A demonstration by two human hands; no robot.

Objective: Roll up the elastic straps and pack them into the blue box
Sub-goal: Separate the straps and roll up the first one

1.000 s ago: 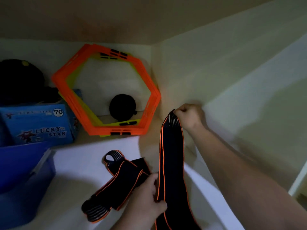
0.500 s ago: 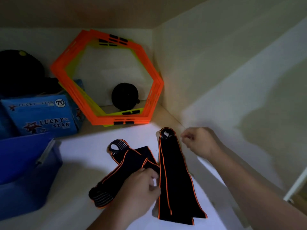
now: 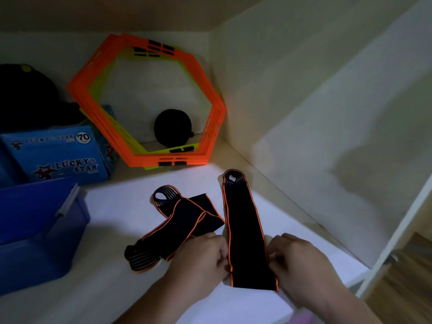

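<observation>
My left hand (image 3: 205,256) and my right hand (image 3: 297,260) sit low in the middle of the frame, one on each side of a long black elastic strap with orange edging (image 3: 243,230). That strap lies flat on the white shelf (image 3: 112,206), running from its looped end near the middle of the frame down to a square-cut end between my wrists. My left grip is closed on the strap's left edge, fingers curled in at the orange trim; my right grip is pinched on the right edge at about the same height. Just left of it, a second strap of the same make (image 3: 173,220) lies crumpled and folded over itself, its loop end pointing up and its ribbed end lower left; my left knuckles are touching or nearly touching it, and I cannot tell which. The blue box (image 3: 35,230) stands open at the left edge of the frame, well apart from both straps. Behind it, upper left, is a blue Lucky Star carton (image 3: 56,155) with a dark bag-like shape (image 3: 25,94) on top. Leaning against the back wall in the upper middle are orange hexagon frames (image 3: 210,94), with a round black object (image 3: 173,127) seen through their opening.
</observation>
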